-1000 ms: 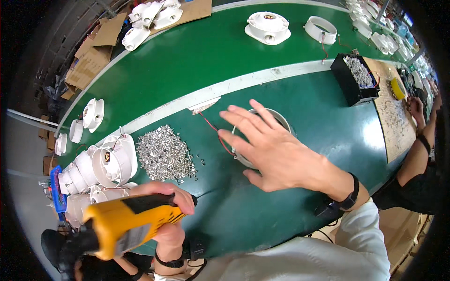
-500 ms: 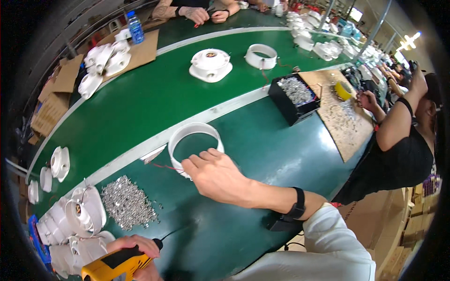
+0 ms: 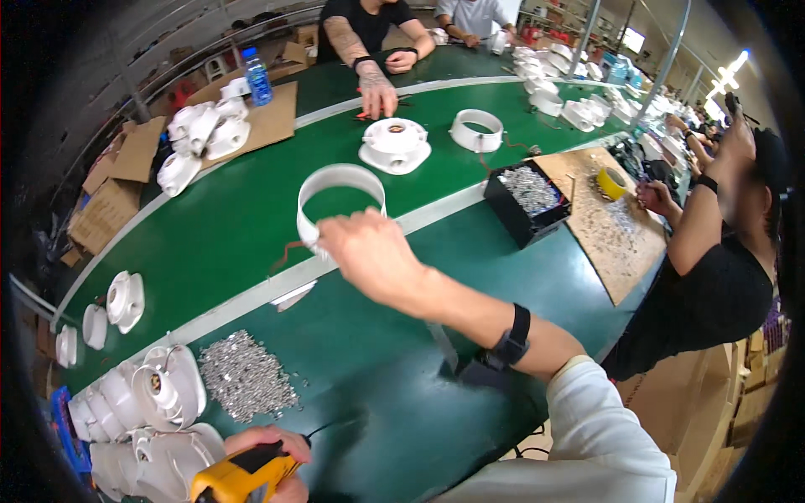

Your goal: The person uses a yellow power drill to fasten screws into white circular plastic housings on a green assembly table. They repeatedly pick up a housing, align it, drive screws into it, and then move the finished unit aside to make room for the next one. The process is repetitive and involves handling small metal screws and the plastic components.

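**Two hands at a green conveyor**

Right hand (image 3: 373,256), arm stretched toward 11 o'clock, fingers curled closed on the near rim of a white ring (image 3: 340,205) lifted over the belt (image 3: 218,226). Left hand (image 3: 268,457), at 7 o'clock, is wrapped around a yellow driver (image 3: 239,482). Screw pile (image 3: 243,375) lies just beyond it.

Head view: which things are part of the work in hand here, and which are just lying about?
In hand:
- white ring, gripped by the right hand
- yellow driver, held by the left hand
- screw pile

Lying about:
- blue bottle
- cardboard
- yellow tape roll
- black screw bin
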